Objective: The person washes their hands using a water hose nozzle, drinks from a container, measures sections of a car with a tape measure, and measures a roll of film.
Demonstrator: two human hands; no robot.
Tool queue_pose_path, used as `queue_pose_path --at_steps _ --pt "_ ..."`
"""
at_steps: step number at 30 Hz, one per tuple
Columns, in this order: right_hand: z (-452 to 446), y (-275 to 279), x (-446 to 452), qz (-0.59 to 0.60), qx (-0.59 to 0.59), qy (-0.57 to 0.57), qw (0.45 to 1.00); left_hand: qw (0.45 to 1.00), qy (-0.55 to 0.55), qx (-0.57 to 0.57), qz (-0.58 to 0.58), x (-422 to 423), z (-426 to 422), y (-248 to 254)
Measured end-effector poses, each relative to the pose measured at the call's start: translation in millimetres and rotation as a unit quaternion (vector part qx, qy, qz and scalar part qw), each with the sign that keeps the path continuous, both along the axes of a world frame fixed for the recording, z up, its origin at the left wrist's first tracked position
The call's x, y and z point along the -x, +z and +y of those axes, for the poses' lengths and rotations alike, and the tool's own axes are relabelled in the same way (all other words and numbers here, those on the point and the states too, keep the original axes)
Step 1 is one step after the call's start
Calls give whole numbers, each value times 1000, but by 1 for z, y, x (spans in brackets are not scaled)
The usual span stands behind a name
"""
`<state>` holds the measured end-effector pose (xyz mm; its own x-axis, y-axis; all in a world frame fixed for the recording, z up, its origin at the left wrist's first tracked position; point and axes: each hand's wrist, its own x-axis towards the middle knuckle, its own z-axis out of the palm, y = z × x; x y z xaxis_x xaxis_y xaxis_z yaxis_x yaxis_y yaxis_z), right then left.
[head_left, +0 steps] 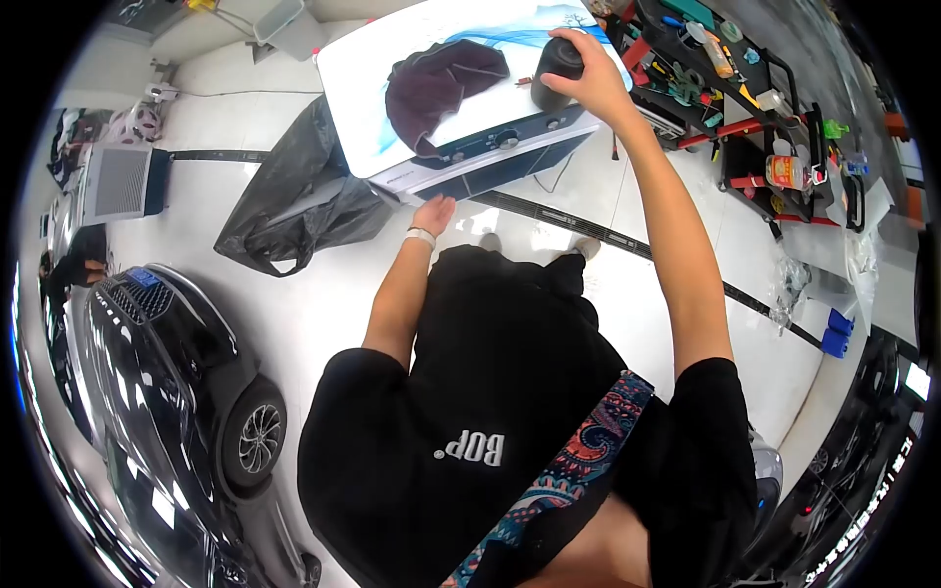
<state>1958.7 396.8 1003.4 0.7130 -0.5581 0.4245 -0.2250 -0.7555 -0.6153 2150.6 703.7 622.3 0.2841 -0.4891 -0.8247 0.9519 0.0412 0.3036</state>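
Observation:
A washing machine point(353, 83) with a white, blue-patterned top and a dark knob panel stands in front of me. My right hand point(580, 76) is wrapped round a black cylindrical cup or bottle point(552, 93) at the right of its top. To the left of that lies a crumpled dark maroon cloth point(441, 86), one end hanging toward the knobs. My left hand point(434, 213) is low at the machine's front, fingers loosely stretched and nothing visible in them. Whether it touches the machine I cannot tell.
A black plastic bag point(304, 196) leans against the machine's left side. A black car point(176, 372) stands at the left. On the right are a cluttered tool cart point(725, 122) and blue objects point(836, 333). A drain channel point(578, 227) crosses the white floor.

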Motion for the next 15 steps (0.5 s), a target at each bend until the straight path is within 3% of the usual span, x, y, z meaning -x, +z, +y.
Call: queue_pose_path --at_steps 2,7,10,13,15 --pt "0 0 0 3 -1 0 1000 1000 -19 10 1 -11 -9 -21" --pt "1 -1 0 2 -7 -6 1000 996 81 39 -5 -2 -14 -25" --pt "1 -1 0 -2 -13 -5 1000 997 60 -21 -47 9 -14 -6" --pt "0 -3 -2 -2 -21 -5 1000 995 13 -10 -98 7 -12 -3" --pt "-1 -4 -3 -3 -22 -7 1000 994 36 -28 -96 10 -19 -5"
